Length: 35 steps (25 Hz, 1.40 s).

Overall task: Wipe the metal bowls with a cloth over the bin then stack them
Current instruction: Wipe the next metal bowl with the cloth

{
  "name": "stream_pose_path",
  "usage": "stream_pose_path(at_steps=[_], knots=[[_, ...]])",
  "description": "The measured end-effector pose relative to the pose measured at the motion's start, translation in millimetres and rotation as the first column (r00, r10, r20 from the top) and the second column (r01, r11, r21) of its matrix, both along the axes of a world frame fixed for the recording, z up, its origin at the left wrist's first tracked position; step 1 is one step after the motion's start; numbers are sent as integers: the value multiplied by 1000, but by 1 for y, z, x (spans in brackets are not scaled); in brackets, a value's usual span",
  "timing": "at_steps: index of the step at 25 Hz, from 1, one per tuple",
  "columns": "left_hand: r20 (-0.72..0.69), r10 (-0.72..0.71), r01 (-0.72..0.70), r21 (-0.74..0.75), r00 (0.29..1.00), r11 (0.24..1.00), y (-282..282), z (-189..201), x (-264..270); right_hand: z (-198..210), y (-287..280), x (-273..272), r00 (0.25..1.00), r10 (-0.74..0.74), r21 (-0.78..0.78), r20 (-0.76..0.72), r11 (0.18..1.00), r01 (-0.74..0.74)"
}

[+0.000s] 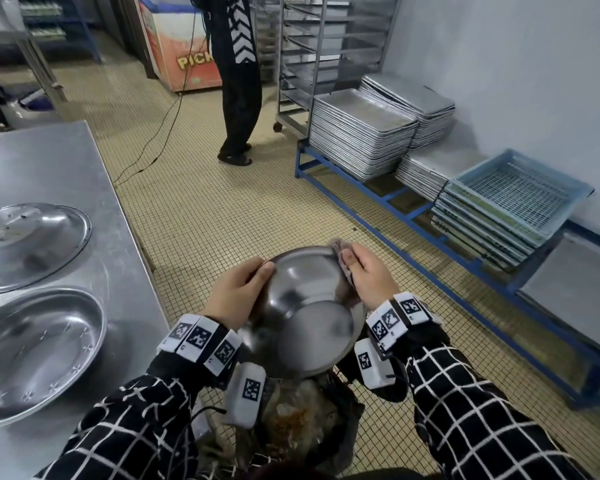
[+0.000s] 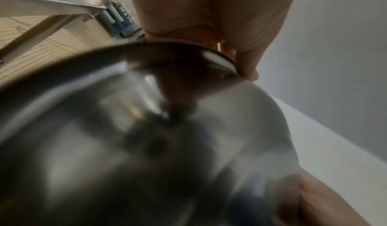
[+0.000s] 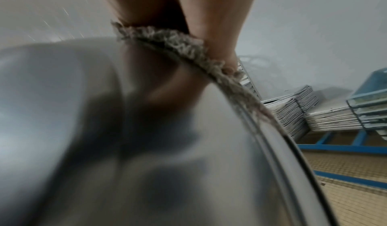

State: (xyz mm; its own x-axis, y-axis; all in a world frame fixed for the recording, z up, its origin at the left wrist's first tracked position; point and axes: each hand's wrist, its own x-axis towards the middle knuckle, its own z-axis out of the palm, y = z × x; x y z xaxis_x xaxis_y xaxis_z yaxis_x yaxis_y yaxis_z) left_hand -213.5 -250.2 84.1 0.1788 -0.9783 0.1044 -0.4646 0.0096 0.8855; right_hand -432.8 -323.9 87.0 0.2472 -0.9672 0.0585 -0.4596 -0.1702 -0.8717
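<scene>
I hold a metal bowl (image 1: 305, 306) tipped away from me, its underside facing me, above the bin (image 1: 312, 420). My left hand (image 1: 238, 289) grips its left rim (image 2: 217, 59), thumb on the outside. My right hand (image 1: 368, 275) pinches a grey-pink cloth (image 1: 343, 258) folded over the right rim; in the right wrist view the cloth (image 3: 188, 47) wraps the bowl's edge (image 3: 272, 130) under my fingers (image 3: 215, 22). Two more metal bowls (image 1: 39, 348) (image 1: 32, 240) rest on the steel table (image 1: 94, 168) at my left.
The bin holds food scraps in a dark liner. A person (image 1: 238, 81) stands ahead on the tiled floor, a cable (image 1: 160, 133) trailing nearby. Stacked metal trays (image 1: 361, 133) and blue crates (image 1: 510, 202) sit on a low blue rack (image 1: 395, 202) along the right wall.
</scene>
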Motion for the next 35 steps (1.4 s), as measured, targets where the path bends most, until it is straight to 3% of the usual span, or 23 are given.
stream_pose_path(at_steps=[4, 9, 12, 14, 16, 18, 20, 22, 24, 26, 28, 32, 35], knots=[[-40, 128, -126, 41, 991, 991, 1, -6, -3, 1, 13, 21, 991, -127, -246, -43, 963, 113], [-43, 210, -209, 11, 977, 978, -8, 9, -11, -16, 52, 69, 935, -98, -529, -339, 843, -103], [-109, 186, -187, 1, 977, 982, -7, 21, -14, -10, 56, 79, 948, -221, -581, -227, 813, 50], [-129, 201, -202, 3, 971, 979, -4, 26, -12, -3, 41, 72, 939, -323, -492, -119, 841, 227], [-175, 237, -239, 8, 956, 971, -2, 31, -8, -4, 20, 53, 941, -337, -209, 14, 920, 332], [-217, 278, -284, 3, 936, 959, -3, 35, -3, -15, 8, 34, 932, -349, 76, 93, 936, 343], [-216, 298, -306, -1, 930, 952, -5, 36, -1, -22, 13, 25, 922, -379, 117, 77, 922, 369], [-175, 300, -303, 9, 938, 953, -8, 33, -3, -14, 23, 34, 907, -408, 6, 104, 912, 409], [-154, 290, -290, 26, 945, 957, -10, 31, -7, -1, 33, 55, 943, -305, -227, 133, 917, 329], [-149, 253, -258, -15, 956, 966, -13, 31, -12, 5, 43, 78, 984, -163, -500, -66, 859, 109], [-148, 231, -240, -44, 962, 970, -15, 31, -15, 6, 45, 90, 949, -198, -611, -245, 792, 7], [-171, 261, -270, -29, 950, 963, -14, 30, -12, 11, 22, 82, 931, -323, -494, -169, 846, 203], [-223, 293, -299, 6, 930, 954, -11, 30, -8, -6, -1, 61, 915, -398, -61, 63, 914, 401]])
